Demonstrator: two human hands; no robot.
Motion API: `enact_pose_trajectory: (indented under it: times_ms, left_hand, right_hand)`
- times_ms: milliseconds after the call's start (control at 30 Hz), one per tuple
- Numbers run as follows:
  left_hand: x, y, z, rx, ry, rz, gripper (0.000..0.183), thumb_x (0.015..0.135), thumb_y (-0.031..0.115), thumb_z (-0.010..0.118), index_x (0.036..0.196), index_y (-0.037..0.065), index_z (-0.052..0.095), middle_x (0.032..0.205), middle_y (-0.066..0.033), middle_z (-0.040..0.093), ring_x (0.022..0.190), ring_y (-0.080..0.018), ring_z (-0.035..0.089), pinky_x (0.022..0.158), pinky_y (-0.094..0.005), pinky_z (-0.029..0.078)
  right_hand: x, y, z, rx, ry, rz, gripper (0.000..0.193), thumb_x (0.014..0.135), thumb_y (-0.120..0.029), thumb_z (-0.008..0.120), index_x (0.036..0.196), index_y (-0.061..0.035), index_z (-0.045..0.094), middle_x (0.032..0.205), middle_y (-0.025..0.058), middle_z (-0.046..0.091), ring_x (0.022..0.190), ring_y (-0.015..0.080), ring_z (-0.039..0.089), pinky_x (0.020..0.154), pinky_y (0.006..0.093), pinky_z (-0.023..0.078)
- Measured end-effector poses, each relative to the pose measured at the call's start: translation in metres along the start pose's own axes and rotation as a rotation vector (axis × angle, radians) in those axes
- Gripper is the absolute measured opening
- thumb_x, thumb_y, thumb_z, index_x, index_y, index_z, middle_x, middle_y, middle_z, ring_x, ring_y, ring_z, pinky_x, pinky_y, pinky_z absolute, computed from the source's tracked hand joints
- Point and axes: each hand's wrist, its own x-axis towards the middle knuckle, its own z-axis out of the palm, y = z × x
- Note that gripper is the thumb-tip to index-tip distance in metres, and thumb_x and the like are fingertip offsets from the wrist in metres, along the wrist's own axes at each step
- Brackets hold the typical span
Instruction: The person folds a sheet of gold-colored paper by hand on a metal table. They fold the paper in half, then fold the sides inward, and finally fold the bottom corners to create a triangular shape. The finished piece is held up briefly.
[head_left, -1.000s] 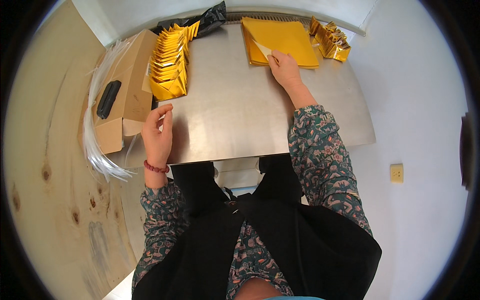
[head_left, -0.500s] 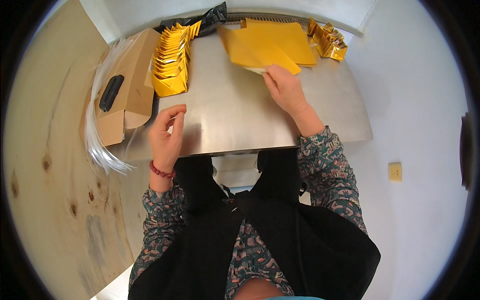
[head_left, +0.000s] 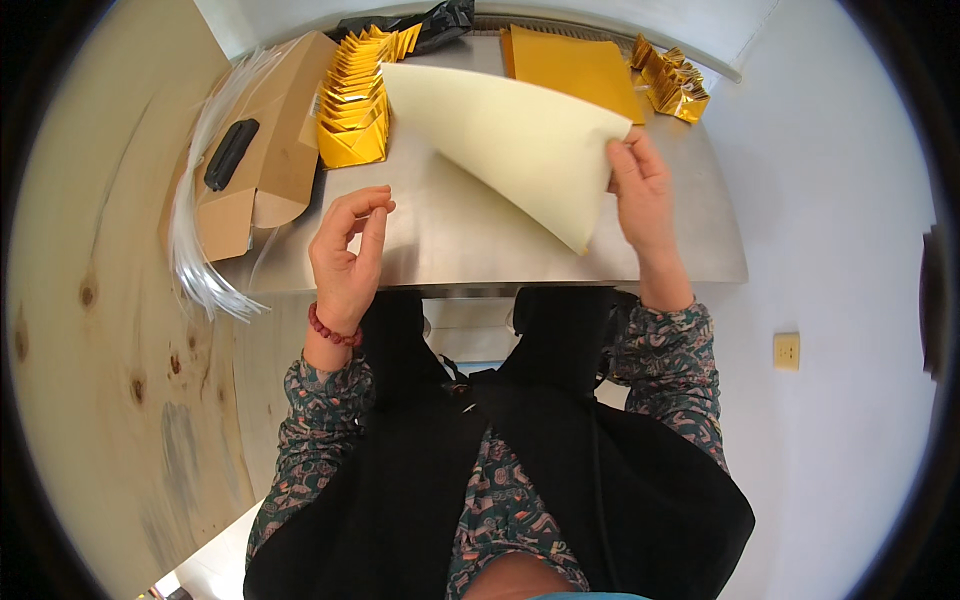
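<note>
1. While the right hand [head_left: 640, 205] pinches one pale sheet [head_left: 505, 140] by its edge, lifted above the steel table [head_left: 690, 250], the left hand [head_left: 345, 255] waits empty, fingers half curled.
2. At twelve o'clock a stack of yellow sheets [head_left: 575, 65] remains; at eleven o'clock many folded gold pieces [head_left: 355, 100] stand finished. I judge the work about midway.

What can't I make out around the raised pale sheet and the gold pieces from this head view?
- Table behind the large pale cream sheet held by the right hand: hidden by the sheet.
- Flat stack of yellow-gold sheets: near left corner covered by the sheet.
- Row of folded gold foil pieces: too small to count.
- Crumpled black bag: partly cut off at the top edge.
- Left hand: whether anything is pinched between its fingers is unclear.
</note>
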Motion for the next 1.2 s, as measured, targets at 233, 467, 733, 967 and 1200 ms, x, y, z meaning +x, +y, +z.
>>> enact_pose_trajectory:
  times_ms: [233,467,733,967,1200]
  left_hand:
    - [0.004,0.025,-0.010,0.116,-0.002,0.218,0.018,0.100,0.000,0.066,0.117,0.000,0.072,0.122,-0.0130,0.074,0.108,-0.0198,0.069,0.088,-0.0309,0.056]
    - [0.011,0.042,0.013,-0.040,-0.185,0.099,0.019,0.103,0.002,0.064,0.121,0.000,0.071,0.125,-0.0125,0.073,0.110,-0.0207,0.070,0.092,-0.0317,0.056]
    - [0.007,0.060,0.007,-1.171,-0.440,-0.425,0.020,0.110,0.021,0.057,0.123,0.008,0.065,0.124,-0.0066,0.063,0.101,-0.0186,0.060,0.085,-0.0334,0.052]
    - [0.008,0.065,0.021,-1.809,-0.663,-0.436,0.020,0.113,0.023,0.052,0.126,0.013,0.062,0.125,-0.0029,0.057,0.095,-0.0137,0.052,0.078,-0.0285,0.046]
    - [0.004,0.078,0.035,-1.883,-0.774,-0.592,0.003,0.110,0.023,0.059,0.110,0.021,0.061,0.117,0.0020,0.050,0.083,-0.0048,0.049,0.068,-0.0204,0.044]
  right_hand:
    - [0.019,0.028,-0.053,0.038,0.148,0.352,0.016,0.108,-0.023,0.062,0.117,-0.0104,0.067,0.090,-0.0053,0.070,0.069,0.0025,0.060,0.060,0.0208,0.048]
    - [0.017,0.056,-0.085,-0.378,0.183,0.256,0.027,0.104,-0.018,0.064,0.125,-0.0020,0.066,0.091,0.0017,0.076,0.078,0.0080,0.067,0.071,0.0273,0.054]
    - [0.013,0.072,-0.091,-0.766,0.151,0.137,0.035,0.102,-0.018,0.066,0.132,-0.0004,0.065,0.090,0.0079,0.077,0.077,0.0133,0.068,0.075,0.0299,0.055]
    - [0.016,0.037,-0.061,-0.916,0.202,-0.107,0.028,0.099,-0.017,0.072,0.125,-0.0060,0.070,0.097,0.0062,0.076,0.083,0.0130,0.067,0.074,0.0305,0.053]
    - [-0.046,-0.084,0.037,-0.547,-0.141,-0.297,0.011,0.090,-0.004,0.078,0.100,-0.0054,0.075,0.105,0.0044,0.076,0.093,0.0173,0.067,0.078,0.0305,0.051]
